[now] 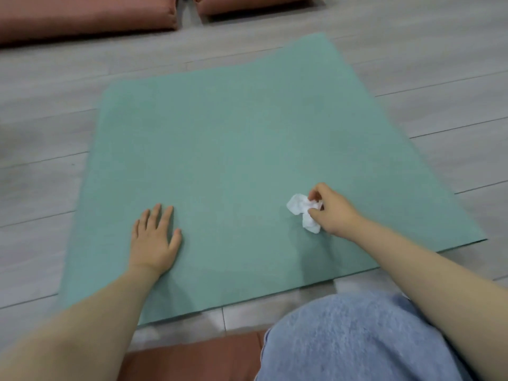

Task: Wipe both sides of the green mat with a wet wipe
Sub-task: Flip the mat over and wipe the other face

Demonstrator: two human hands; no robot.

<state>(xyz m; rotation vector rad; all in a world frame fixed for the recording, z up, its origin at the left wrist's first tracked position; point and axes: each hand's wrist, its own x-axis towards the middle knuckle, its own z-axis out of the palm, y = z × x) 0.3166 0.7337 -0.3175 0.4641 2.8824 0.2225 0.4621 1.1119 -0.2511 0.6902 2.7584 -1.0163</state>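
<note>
1. Green mat (247,160) lies flat on the grey plank floor (41,119), filling the middle of the view, near edge just ahead of the person's knee in blue fabric (357,339). Far right corner looks slightly lifted. Risk: mat is thin, so a hard stroke could make it slide or ruck.
2. Left hand (155,240) is flat on the mat's near-left area, fingers straight and spread, holding nothing. It likely anchors the mat; lift it mid-stroke and the mat may shift.
3. Right hand (331,213) is curled, fingertips pinching the wet wipe (303,211) at the near-right of the mat.
4. Wipe is balled up with little contact area, so streaks or missed patches are likely. The underside is another easy miss.
</note>
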